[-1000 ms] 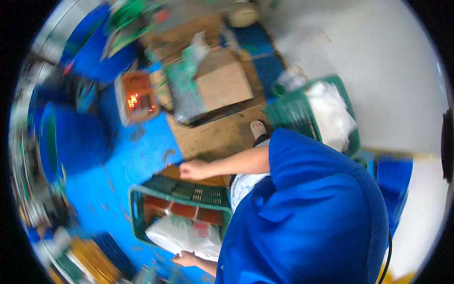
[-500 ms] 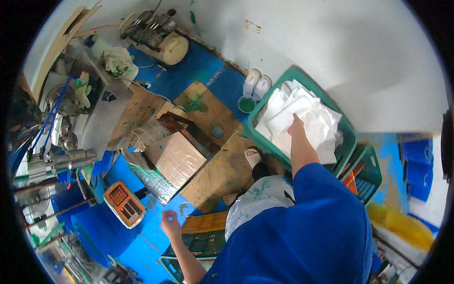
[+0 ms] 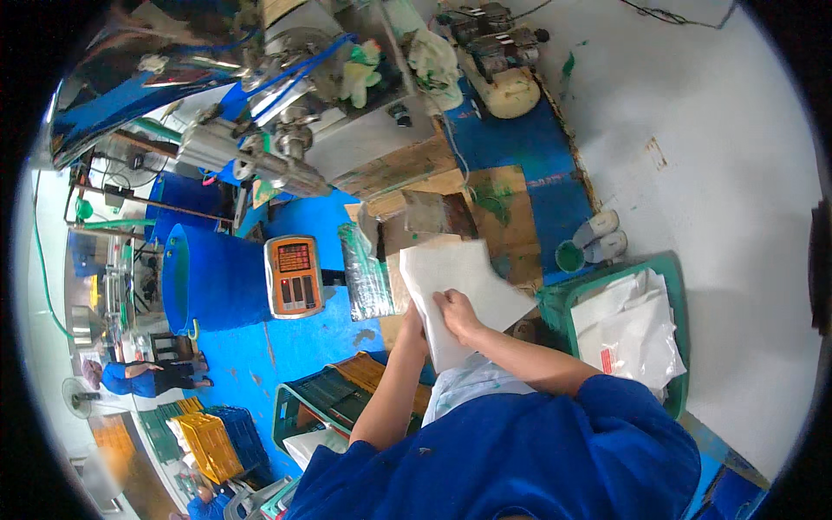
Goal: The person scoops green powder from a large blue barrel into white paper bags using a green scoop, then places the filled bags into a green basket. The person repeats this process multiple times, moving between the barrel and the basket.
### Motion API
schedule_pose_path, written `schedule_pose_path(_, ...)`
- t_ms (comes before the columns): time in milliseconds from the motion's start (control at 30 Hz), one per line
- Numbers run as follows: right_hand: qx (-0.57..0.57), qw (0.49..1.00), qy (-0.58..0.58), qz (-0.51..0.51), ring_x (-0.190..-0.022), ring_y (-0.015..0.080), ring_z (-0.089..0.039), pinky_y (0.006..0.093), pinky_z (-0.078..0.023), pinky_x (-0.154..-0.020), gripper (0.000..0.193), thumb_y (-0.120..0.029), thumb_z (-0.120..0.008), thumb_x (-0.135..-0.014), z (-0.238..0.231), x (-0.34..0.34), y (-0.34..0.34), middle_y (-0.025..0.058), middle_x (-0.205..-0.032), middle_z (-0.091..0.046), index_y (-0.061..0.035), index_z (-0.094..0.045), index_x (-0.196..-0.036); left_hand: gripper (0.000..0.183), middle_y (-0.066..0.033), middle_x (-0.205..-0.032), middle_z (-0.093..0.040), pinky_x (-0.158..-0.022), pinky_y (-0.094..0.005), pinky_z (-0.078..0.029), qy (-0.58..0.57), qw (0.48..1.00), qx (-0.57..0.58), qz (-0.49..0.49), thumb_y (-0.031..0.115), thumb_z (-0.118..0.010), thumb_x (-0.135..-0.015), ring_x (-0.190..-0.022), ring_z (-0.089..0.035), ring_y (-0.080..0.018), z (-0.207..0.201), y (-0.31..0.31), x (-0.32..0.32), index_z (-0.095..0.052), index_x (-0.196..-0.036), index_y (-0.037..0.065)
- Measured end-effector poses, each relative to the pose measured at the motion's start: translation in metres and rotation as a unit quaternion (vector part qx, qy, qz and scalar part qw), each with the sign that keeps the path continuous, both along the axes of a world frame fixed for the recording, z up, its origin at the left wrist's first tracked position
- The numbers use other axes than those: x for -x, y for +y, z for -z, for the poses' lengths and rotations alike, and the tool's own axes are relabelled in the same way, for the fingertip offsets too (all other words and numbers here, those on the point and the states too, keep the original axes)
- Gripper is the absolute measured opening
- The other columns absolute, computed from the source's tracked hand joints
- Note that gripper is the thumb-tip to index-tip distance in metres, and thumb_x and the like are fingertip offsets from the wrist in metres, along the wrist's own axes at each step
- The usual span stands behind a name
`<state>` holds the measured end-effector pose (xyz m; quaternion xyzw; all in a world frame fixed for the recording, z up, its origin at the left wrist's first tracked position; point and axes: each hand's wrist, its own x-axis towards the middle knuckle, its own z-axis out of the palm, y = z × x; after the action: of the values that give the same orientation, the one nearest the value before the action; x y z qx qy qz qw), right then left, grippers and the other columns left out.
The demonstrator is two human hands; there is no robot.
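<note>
A stack of flat white bags (image 3: 472, 264), folded along its left side, is in front of me, held between both hands. My left hand (image 3: 414, 328) is closed on its left edge, fingers partly hidden behind it. My right hand (image 3: 458, 315) lies over its upper face, fingers bent against the white material. To the right stands a green crate (image 3: 681, 316) with more white plastic bags (image 3: 620, 325) inside, one bearing a small red mark. Beneath the held stack, the box on the floor is largely covered.
An orange weighing scale (image 3: 295, 277) stands at left beside a blue barrel (image 3: 221, 277). Metal machinery (image 3: 286, 156) fills the upper left. Beyond are an air compressor (image 3: 511, 91) and white shoes (image 3: 600, 236). Crates (image 3: 321, 390) stand near my left arm; a person in blue (image 3: 143, 379) is farther left.
My right hand has left the green crate and come to the middle with a white stack. My left hand has come up to grip it too. The view has swung left.
</note>
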<state>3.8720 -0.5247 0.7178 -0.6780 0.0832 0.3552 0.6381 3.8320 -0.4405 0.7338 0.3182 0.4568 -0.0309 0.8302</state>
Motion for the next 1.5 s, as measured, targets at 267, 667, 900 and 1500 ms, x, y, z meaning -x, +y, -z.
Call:
schedule_pose_path(267,0.150,0.923,-0.350,0.057,-0.082,0.0410,-0.057,0.0468,-0.043,-0.069,0.040,-0.038,-0.047,-0.090,-0.040,-0.142,0.103,0.0223,-0.083,-0.061,-0.0010,-0.058,-0.079,0.037,-0.0085,-0.060,-0.050,-0.054,-0.0337,-0.037,-0.007,0.776,-0.625,-0.088,0.029,-0.053,-0.091,-0.057,-0.038,-0.0159,-0.002,0.145,-0.098,-0.052,-0.072,-0.002)
schedule_pose_path(667,0.356,0.902,-0.238,0.054,-0.086,0.0375,-0.058,0.0469,-0.045,-0.073,0.034,-0.039,-0.049,-0.087,0.036,-0.194,0.108,0.0181,-0.091,-0.063,-0.0076,-0.060,-0.091,0.013,-0.0166,-0.088,-0.056,-0.071,-0.0437,-0.043,-0.003,0.473,-0.881,-0.002,0.011,-0.062,-0.075,-0.081,-0.054,-0.0351,0.015,0.187,-0.137,-0.057,-0.081,0.001)
schedule_pose_path(900,0.182,0.928,-0.319,0.065,-0.083,0.0379,-0.057,0.0474,-0.043,-0.073,0.027,-0.029,-0.051,-0.086,0.015,-0.187,0.125,0.0193,-0.088,-0.060,-0.0033,-0.057,-0.093,0.056,-0.0186,-0.143,-0.025,-0.096,-0.0730,-0.004,0.051,0.422,-0.668,0.611,0.010,-0.047,-0.083,-0.133,0.001,-0.0483,0.075,0.147,-0.200,-0.032,-0.137,0.018)
schedule_pose_path(1500,-0.080,0.997,-0.011,-0.001,-0.063,0.0240,-0.058,0.0398,-0.052,-0.049,0.057,-0.052,-0.029,-0.093,0.028,-0.271,0.072,0.0148,-0.084,-0.056,-0.0043,-0.050,-0.115,0.036,-0.0171,-0.113,-0.053,-0.085,-0.0394,-0.041,-0.198,0.700,-0.579,0.369,0.018,-0.051,-0.086,-0.099,-0.051,-0.0269,-0.031,0.003,-0.148,-0.048,-0.116,-0.001)
